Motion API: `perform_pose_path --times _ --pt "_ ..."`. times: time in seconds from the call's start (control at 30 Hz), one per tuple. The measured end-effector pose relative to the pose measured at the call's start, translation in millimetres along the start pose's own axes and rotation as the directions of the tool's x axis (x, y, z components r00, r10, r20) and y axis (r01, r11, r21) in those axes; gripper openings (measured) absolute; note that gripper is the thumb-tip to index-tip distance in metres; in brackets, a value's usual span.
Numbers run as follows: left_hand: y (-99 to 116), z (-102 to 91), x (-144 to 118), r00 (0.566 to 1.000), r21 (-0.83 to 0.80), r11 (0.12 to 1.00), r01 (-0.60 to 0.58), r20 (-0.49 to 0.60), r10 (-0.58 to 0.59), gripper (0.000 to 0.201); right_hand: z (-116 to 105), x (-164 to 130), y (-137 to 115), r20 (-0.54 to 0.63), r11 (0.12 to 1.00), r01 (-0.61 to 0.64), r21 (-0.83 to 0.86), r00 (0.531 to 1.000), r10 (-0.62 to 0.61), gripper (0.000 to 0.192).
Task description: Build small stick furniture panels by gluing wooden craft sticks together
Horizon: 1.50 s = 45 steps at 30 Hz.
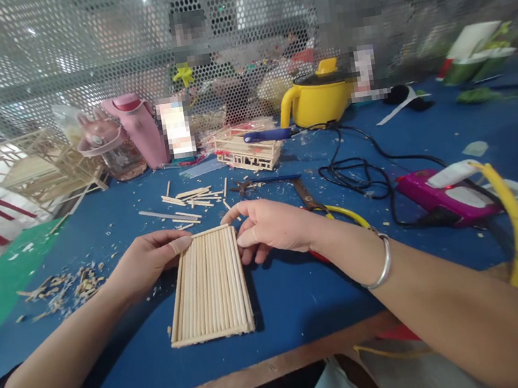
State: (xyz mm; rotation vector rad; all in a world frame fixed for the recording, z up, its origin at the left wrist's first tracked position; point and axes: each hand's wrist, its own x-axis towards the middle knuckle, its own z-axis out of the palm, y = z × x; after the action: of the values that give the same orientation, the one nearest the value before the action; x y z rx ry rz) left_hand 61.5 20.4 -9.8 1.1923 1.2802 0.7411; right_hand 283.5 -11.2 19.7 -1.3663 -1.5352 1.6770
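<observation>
Craft workshop: glue gun (437, 198), stick scraps (63, 289), perforated screen (74, 46).

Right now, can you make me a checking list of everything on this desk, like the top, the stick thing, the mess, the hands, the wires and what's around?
Surface: blue table, wooden front edge.
Job's things: flat stick panel lying on it.
Clutter: loose sticks, wood scraps, pliers, pink glue gun, yellow pot, pink bottles.
Grippers: left hand and right hand pinch the panel's top corners.
Cables: black cord coiled.
Surroundings: mesh screen, people behind it.
</observation>
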Motion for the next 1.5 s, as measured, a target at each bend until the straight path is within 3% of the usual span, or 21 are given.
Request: perform_pose_path --times 0.27,0.53,0.67,0.73,0.9,1.0,1.13,1.33,1.5 --pt "-1.2 1.9 1.2 0.999 0.068 0.997 -0.039 -0.001 0.039 0.029 -5.7 2.5 1.8 -0.047 0.986 -0.006 -0.164 0.999 -0.001 0.031" --pt "-1.4 3.5 2.7 0.987 0.254 0.954 -0.157 -0.002 0.163 0.033 -7.6 12.7 11.7 -0.183 0.897 0.127 -0.424 0.958 -0.222 0.014" --pt "-2.2 3.1 1.8 0.980 0.303 0.933 -0.193 0.023 0.195 0.032 -6.7 15.1 15.0 -0.204 0.844 0.138 -0.518 0.938 -0.279 0.016" --pt "-3.2 2.3 2.4 0.983 0.244 0.952 -0.186 0.053 0.178 0.032 -6.1 15.0 13.9 -0.217 0.835 0.123 -0.537 0.936 -0.278 0.017" --pt "-3.8 -0.9 6.8 0.995 -0.176 0.984 -0.016 0.099 0.033 0.029 -5.6 15.2 12.5 -0.236 0.806 0.085 -0.586 0.934 -0.270 0.019" --pt "-2.4 -1.9 7.4 0.994 -0.219 0.975 0.028 0.112 -0.003 0.024 -5.5 15.2 13.2 -0.239 0.802 0.083 -0.592 0.932 -0.273 0.019" --pt "-1.8 -0.7 6.4 0.987 -0.158 0.987 -0.004 0.157 0.030 0.020 -4.4 15.1 12.7 -0.246 0.814 0.085 -0.575 0.931 -0.270 0.018" --pt "-5.4 -0.2 9.3 0.992 -0.011 0.997 -0.077 0.095 0.078 0.026 -3.7 14.9 12.6 -0.261 0.816 0.096 -0.570 0.921 -0.290 0.017" --pt "-6.3 -0.2 9.0 0.986 0.131 0.979 -0.159 0.070 0.150 0.030 -4.6 14.8 13.7 -0.258 0.852 0.074 -0.518 0.936 -0.238 0.018"
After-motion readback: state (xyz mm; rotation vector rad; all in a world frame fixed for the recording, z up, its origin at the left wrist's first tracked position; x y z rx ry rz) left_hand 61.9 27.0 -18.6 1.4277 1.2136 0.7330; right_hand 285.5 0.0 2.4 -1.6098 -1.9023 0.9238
